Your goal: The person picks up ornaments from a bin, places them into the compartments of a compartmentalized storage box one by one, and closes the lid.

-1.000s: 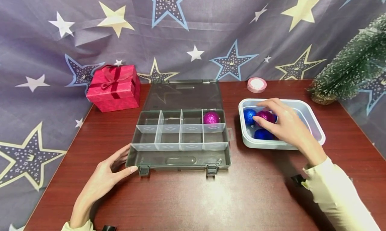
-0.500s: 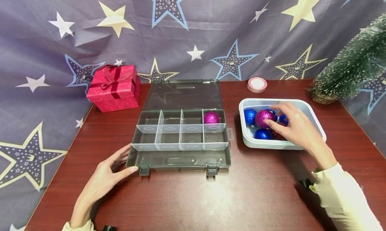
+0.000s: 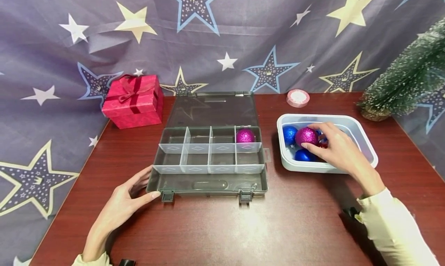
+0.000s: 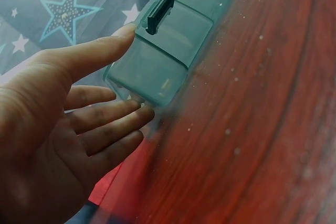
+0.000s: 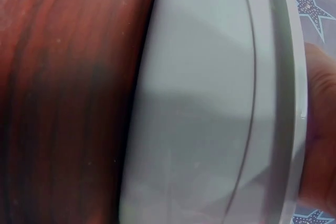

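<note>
My left hand (image 3: 119,204) rests at the near left corner of a smoky clear compartment box (image 3: 208,184), fingers extended. In the left wrist view its thumb touches the box's front edge beside a dark latch (image 4: 160,11). A magenta glitter bauble (image 3: 245,136) sits in the back right compartment. On the right, my right hand (image 3: 335,148) reaches into a white plastic tub (image 3: 313,167), its thumb and fingers pinching another magenta glitter bauble (image 3: 306,136). Blue baubles (image 3: 290,134) lie around it, some partly hidden by the hand. The tub's wall hides most of that hand in the right wrist view.
Behind the box its lid (image 3: 213,109) lies folded back. A red gift box (image 3: 133,101) stands at the back left, a pink ribbon roll (image 3: 298,98) behind the tub. At the right edge is a small frosted Christmas tree (image 3: 403,77). Star-printed cloth (image 3: 243,30) hangs behind the table.
My right hand drew back to the right from the magenta bauble, then returned leftward and now pinches it. The left hand stays at the box corner.
</note>
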Demonstrator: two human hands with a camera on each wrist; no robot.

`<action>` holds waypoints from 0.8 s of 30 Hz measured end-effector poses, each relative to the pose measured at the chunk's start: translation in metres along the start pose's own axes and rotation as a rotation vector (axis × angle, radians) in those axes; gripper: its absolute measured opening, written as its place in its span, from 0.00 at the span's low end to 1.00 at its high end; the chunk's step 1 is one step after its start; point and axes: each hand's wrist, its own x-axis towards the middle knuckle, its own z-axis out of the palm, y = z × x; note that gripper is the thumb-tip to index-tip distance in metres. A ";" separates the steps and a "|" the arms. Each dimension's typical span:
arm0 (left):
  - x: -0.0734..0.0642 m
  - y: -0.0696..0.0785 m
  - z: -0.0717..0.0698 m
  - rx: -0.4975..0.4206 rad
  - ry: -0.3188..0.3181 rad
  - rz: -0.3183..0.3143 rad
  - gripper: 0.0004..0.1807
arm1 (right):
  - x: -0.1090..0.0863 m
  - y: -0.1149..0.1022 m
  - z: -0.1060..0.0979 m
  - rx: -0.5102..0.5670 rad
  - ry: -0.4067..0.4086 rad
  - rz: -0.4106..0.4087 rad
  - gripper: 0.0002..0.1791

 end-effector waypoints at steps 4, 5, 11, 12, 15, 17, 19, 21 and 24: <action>0.000 0.000 0.000 0.007 0.001 -0.004 0.39 | 0.001 0.000 0.000 0.000 -0.002 0.000 0.31; 0.000 0.000 0.000 0.010 0.001 -0.006 0.39 | 0.001 0.000 0.000 0.001 -0.001 -0.002 0.30; 0.001 0.000 0.001 0.012 0.005 -0.004 0.39 | 0.000 0.000 -0.001 -0.003 0.017 -0.017 0.31; 0.001 0.000 0.001 0.014 0.006 -0.002 0.39 | 0.000 -0.001 -0.001 -0.002 0.020 -0.019 0.31; 0.001 0.000 0.001 0.018 0.008 0.004 0.39 | 0.001 -0.002 -0.001 0.007 0.033 -0.028 0.32; 0.001 0.000 0.001 0.019 0.008 0.005 0.39 | 0.002 -0.003 -0.001 0.012 0.043 -0.036 0.32; 0.001 0.000 0.001 0.017 0.009 0.007 0.39 | 0.003 -0.005 0.000 0.016 0.056 -0.046 0.31; 0.001 0.000 0.001 0.014 0.009 0.008 0.39 | 0.004 -0.008 0.000 0.018 0.070 -0.053 0.30; 0.001 0.000 0.001 0.008 0.008 0.011 0.39 | 0.007 -0.013 0.000 0.028 0.077 -0.051 0.29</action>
